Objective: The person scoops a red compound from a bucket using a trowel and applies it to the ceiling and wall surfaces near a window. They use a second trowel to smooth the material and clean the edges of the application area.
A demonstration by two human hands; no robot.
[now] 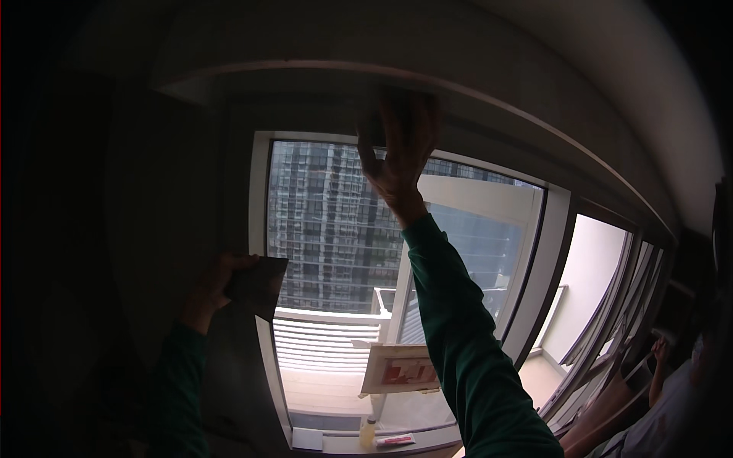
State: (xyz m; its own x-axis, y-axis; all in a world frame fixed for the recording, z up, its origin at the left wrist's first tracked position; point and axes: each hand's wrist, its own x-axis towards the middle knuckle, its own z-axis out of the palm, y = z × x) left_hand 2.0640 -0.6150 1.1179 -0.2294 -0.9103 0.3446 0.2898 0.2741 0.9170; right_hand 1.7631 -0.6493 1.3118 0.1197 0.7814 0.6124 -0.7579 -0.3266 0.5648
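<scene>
My left hand grips a dark, flat, straight-edged piece by its left side, the thumb along its top edge. That piece stands in front of the left side of the window frame, and its kind is too dark to make out. My right hand is raised high, near the top of the window frame, under the ceiling edge. Its fingers are bent round something dark that I cannot make out in the shadow. Both forearms wear green sleeves.
On the sill stand a yellowish bottle, a white and red packet and a white block. A framed red-toned picture is at the window's lower part. Another person is at the lower right, near grey curtains.
</scene>
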